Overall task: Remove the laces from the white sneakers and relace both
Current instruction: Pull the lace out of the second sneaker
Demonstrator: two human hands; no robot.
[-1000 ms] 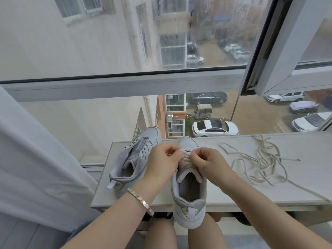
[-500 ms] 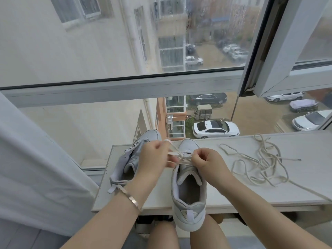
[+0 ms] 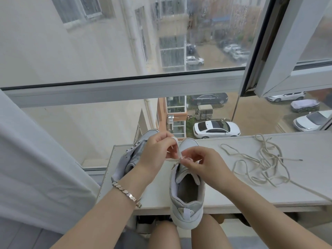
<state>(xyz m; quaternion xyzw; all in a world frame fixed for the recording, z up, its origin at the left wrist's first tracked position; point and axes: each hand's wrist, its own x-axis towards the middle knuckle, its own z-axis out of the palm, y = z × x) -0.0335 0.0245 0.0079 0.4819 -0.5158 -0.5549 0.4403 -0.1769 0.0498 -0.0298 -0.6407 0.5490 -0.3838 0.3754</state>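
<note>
Above the near white low-top sneaker [image 3: 186, 193], left hand [image 3: 158, 151] and right hand [image 3: 203, 164] pinch its flat white fabric lace [image 3: 177, 150]; looks limp, light; best gripped near the tip

The left hand [image 3: 156, 151] has risen off the sneaker [image 3: 187, 207], drawing a loop of lace [image 3: 177, 144] up with it.

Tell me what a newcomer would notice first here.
The left hand and right hand pinch a flat white lace above the white sneaker on the pale ledge. A loose cream lace lies tangled to its right; a second white sneaker sits at the left.
</note>
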